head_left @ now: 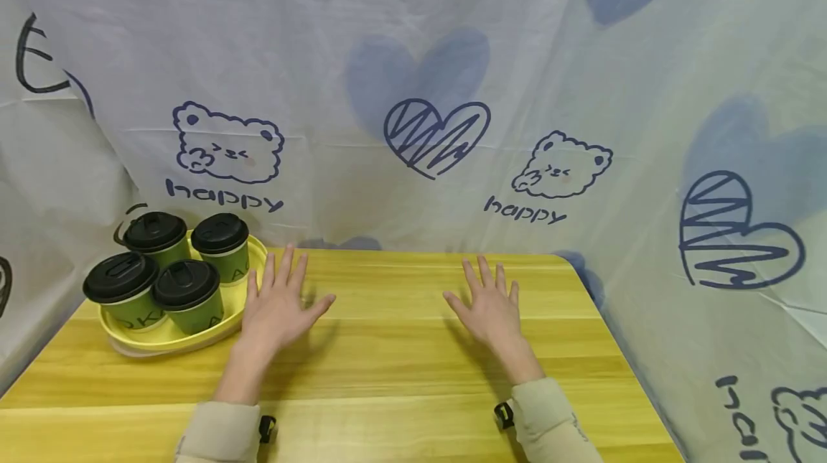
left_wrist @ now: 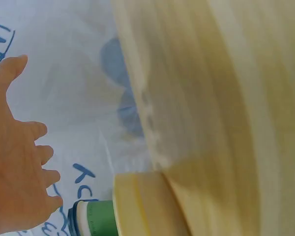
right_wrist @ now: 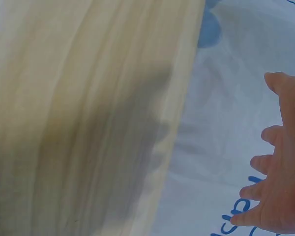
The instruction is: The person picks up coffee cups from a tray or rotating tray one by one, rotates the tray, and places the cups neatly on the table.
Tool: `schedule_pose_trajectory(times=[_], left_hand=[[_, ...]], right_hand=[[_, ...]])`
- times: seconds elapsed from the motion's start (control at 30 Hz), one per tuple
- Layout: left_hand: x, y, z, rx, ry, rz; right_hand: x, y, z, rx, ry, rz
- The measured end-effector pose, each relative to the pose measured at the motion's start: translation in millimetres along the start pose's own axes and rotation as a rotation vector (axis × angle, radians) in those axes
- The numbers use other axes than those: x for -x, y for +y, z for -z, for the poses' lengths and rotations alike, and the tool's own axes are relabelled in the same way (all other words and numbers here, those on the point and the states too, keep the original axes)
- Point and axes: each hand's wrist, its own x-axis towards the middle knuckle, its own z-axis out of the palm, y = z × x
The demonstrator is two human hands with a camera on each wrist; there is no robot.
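My left hand [head_left: 276, 311] hovers over the table just right of a round yellow tray [head_left: 257, 253], fingers spread and nothing held. Several green paper cups with black lids stand in that tray, among them a front cup [head_left: 197, 314] and a back right cup [head_left: 227, 262]. Palm down over the right half of the table, my right hand [head_left: 493, 311] also has its fingers spread and holds nothing. In the left wrist view, a green cup [left_wrist: 101, 217] and the tray's side [left_wrist: 152, 206] show beyond the left hand [left_wrist: 19, 167].
The wooden table [head_left: 388, 370] ends at the back against a pale cloth [head_left: 323, 32] printed with hearts and bears. The cloth also hangs along the table's right edge and past its left side. Dark wrist straps [head_left: 504, 415] sit at both cuffs.
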Motion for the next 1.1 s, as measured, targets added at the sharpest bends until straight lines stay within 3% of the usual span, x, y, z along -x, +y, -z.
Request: schedule_pose_trajectory(times=[0.37,0.5,0.6,0.87,1.0,1.1], left_hand=[[14.6,-3.4,37.9,0.058,0.159,0.007],[22.3,-10.3,55.8,0.096,0.267,-0.007],[27.2,-19.0,70.3,0.152,0.403,-0.016],[42.5,-49.9,102.3,0.389,0.907,-0.011],[46.2,-67.7,107.4,0.489,1.056,0.041],[51.4,-84.4,108.4,0.513,1.122,0.125]], right_hand=[[-8.0,-34.0,15.0,-0.09,0.105,0.095],[-13.7,-55.3,24.3,-0.179,0.139,0.155],[-17.1,-74.8,32.8,-0.296,0.114,0.193],[-30.0,-134.8,32.1,-0.589,0.059,0.278],[-39.7,-166.1,21.6,-0.747,0.023,0.25],[-45.9,-190.3,10.3,-0.852,-0.017,0.203]])
